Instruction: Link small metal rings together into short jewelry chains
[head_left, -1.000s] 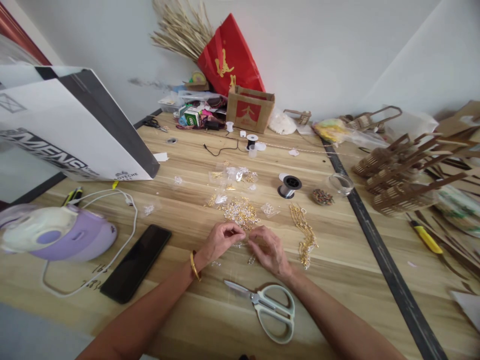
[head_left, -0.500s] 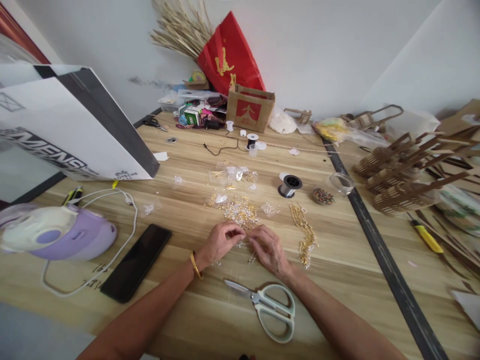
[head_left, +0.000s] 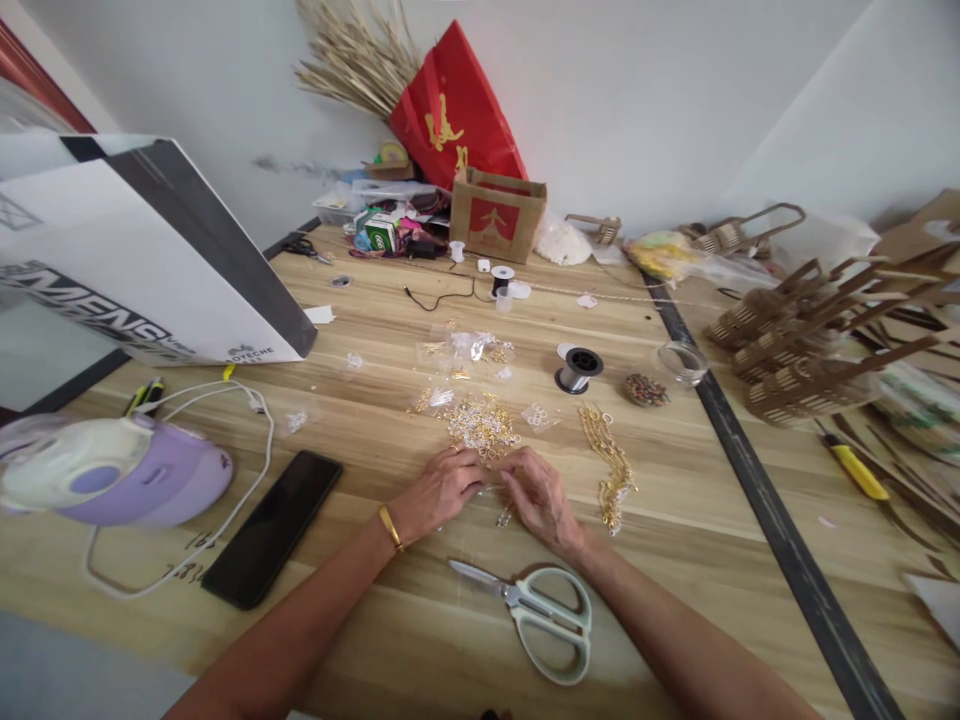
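Observation:
My left hand point(head_left: 442, 488) rests low over the table, palm down, its fingers bent and pressed together at the tips; whatever they hold is too small to name. Close beside it, my right hand point(head_left: 536, 495) pinches with thumb and forefinger on something I cannot make out. Just beyond both hands lies a pile of gold and silver beads point(head_left: 484, 420). A small clear piece point(head_left: 504, 516) hangs or lies below the right fingers. To the right are several gold chains point(head_left: 611, 460). Scissors point(head_left: 536, 615) with pale green handles lie nearer me, between my forearms.
A spool of wire point(head_left: 578, 371), a heap of dark mixed beads point(head_left: 645, 390) and a glass jar point(head_left: 682, 363) stand to the right. Left are a black phone point(head_left: 274, 528), a purple-and-white device point(head_left: 142, 465) and a large box point(head_left: 157, 260). Woven baskets point(head_left: 802, 350) fill the far right.
My left hand has turned more palm down, its fingers lowered toward the table just left of the right hand. My right hand has hardly moved. The view has shifted slightly.

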